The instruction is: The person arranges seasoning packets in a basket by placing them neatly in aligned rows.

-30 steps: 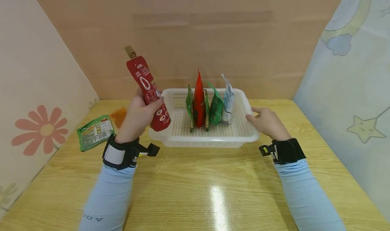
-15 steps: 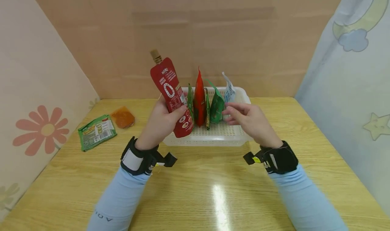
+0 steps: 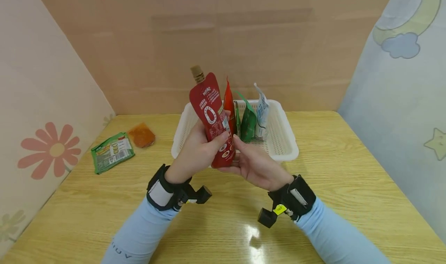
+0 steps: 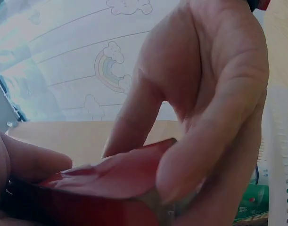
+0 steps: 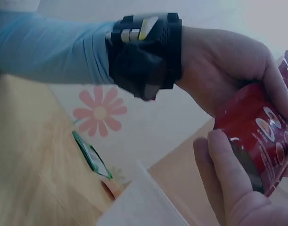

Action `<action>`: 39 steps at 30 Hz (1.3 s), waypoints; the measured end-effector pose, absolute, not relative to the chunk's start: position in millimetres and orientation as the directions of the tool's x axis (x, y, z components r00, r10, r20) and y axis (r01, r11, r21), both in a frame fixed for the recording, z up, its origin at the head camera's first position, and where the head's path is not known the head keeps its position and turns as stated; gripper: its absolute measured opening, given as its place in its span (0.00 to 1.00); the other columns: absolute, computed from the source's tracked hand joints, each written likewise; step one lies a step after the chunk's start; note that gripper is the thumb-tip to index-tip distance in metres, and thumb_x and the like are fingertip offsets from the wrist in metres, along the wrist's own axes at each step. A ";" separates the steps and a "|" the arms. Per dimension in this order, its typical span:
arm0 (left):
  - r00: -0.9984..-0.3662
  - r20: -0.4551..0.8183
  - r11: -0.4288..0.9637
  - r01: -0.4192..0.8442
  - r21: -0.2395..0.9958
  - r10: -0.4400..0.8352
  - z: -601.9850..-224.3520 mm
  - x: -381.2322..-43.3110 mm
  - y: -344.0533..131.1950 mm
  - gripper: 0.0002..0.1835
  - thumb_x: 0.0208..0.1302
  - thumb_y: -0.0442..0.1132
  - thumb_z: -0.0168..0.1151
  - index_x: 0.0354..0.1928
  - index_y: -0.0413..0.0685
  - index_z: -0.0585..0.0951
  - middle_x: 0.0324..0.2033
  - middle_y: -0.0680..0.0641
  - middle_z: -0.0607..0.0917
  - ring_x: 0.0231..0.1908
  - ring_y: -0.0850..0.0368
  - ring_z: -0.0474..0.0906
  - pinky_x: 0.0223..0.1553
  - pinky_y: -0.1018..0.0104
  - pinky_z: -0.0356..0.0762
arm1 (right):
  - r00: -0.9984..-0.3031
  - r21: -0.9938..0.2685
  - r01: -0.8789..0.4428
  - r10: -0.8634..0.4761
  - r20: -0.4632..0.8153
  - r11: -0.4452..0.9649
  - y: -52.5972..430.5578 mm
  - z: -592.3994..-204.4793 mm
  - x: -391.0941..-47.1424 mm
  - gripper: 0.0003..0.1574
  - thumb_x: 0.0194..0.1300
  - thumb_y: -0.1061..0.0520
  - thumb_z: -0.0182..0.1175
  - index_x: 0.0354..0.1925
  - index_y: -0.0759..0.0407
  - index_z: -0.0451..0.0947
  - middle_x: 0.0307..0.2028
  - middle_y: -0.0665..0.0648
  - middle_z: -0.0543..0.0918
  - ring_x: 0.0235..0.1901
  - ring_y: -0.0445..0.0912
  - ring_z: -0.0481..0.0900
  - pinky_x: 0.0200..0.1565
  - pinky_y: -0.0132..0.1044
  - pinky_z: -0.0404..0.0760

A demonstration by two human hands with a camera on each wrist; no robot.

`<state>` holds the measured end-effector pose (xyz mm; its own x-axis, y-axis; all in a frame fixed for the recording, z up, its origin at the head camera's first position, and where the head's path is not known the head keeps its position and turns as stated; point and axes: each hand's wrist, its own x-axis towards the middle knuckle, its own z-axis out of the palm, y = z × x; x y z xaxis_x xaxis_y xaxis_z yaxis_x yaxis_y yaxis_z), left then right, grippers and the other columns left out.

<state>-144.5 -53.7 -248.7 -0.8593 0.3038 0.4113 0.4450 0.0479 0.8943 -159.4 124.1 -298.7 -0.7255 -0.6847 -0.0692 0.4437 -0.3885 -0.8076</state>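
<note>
A red Heinz spouted pouch [image 3: 206, 100] with a gold cap is held up in front of the white basket [image 3: 290, 146], cap end up and leaning left. My left hand [image 3: 195, 150] grips its lower half, thumb across the printed face. At the pouch's lower right my right hand [image 3: 259, 165] pinches it, thumb at the side edge and fingers under the bottom. The right wrist view shows those fingertips [image 5: 218, 141] against the pouch's base. Behind it in the basket stand a red packet [image 3: 228, 99], green packets [image 3: 248, 122] and a white-blue packet [image 3: 262, 115].
On the table [image 3: 104, 213] at left lie a flat green packet [image 3: 113, 152] and an orange packet [image 3: 141, 135]. A brown paper-covered wall [image 3: 265, 43] rises behind the basket; patterned panels stand on both sides.
My left hand has carried the pouch rightward to the front of the basket. My right hand has left the basket's right rim, moved left and taken hold of the pouch's bottom.
</note>
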 end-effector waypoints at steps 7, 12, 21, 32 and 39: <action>-0.852 0.445 0.083 0.482 0.872 0.277 -246.4 -138.8 -54.1 0.28 0.69 0.29 0.56 0.68 0.36 0.61 0.63 0.40 0.73 0.59 0.47 0.70 0.60 0.46 0.70 | -0.694 -0.791 0.461 -0.719 -0.039 -0.402 118.1 -306.1 -155.7 0.33 0.78 0.49 0.47 0.72 0.63 0.55 0.63 0.65 0.69 0.55 0.56 0.78 0.58 0.48 0.76; -0.918 0.327 0.160 0.366 0.917 0.224 -236.1 -130.1 -59.5 0.26 0.70 0.33 0.57 0.67 0.40 0.64 0.59 0.42 0.76 0.55 0.47 0.72 0.55 0.49 0.76 | -0.716 -0.814 0.452 -0.692 -0.088 -0.365 116.7 -314.0 -157.8 0.33 0.78 0.51 0.47 0.72 0.66 0.54 0.63 0.65 0.67 0.56 0.56 0.77 0.57 0.46 0.76; -0.941 0.252 0.419 0.327 0.847 0.225 -232.3 -125.5 -64.2 0.20 0.70 0.38 0.61 0.60 0.41 0.72 0.49 0.44 0.82 0.46 0.50 0.80 0.48 0.51 0.81 | -0.742 -0.846 0.414 -0.663 -0.100 -0.337 116.0 -317.5 -156.1 0.34 0.77 0.51 0.49 0.72 0.68 0.55 0.64 0.66 0.66 0.57 0.56 0.76 0.57 0.47 0.77; -0.942 0.257 0.376 0.324 0.868 0.218 -231.7 -128.4 -69.9 0.22 0.73 0.34 0.54 0.66 0.39 0.66 0.56 0.42 0.78 0.53 0.48 0.78 0.50 0.49 0.80 | -0.755 -0.866 0.409 -0.640 -0.145 -0.287 118.9 -308.7 -158.9 0.35 0.77 0.46 0.50 0.70 0.68 0.60 0.63 0.67 0.70 0.55 0.56 0.79 0.55 0.45 0.78; -0.952 0.267 0.341 0.303 0.890 0.149 -227.0 -133.5 -87.8 0.22 0.74 0.33 0.52 0.66 0.36 0.64 0.57 0.38 0.76 0.54 0.44 0.76 0.54 0.45 0.77 | -0.844 -0.999 0.045 -0.534 -0.045 0.014 146.9 -289.6 -173.5 0.39 0.77 0.44 0.51 0.73 0.67 0.58 0.58 0.70 0.78 0.49 0.57 0.84 0.49 0.46 0.82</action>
<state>-133.5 -87.8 -227.0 -0.9520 0.1492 0.2671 0.3031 0.3411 0.8898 -173.5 146.9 -289.6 -0.8444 -0.5338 -0.0455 0.0447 0.0144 -0.9989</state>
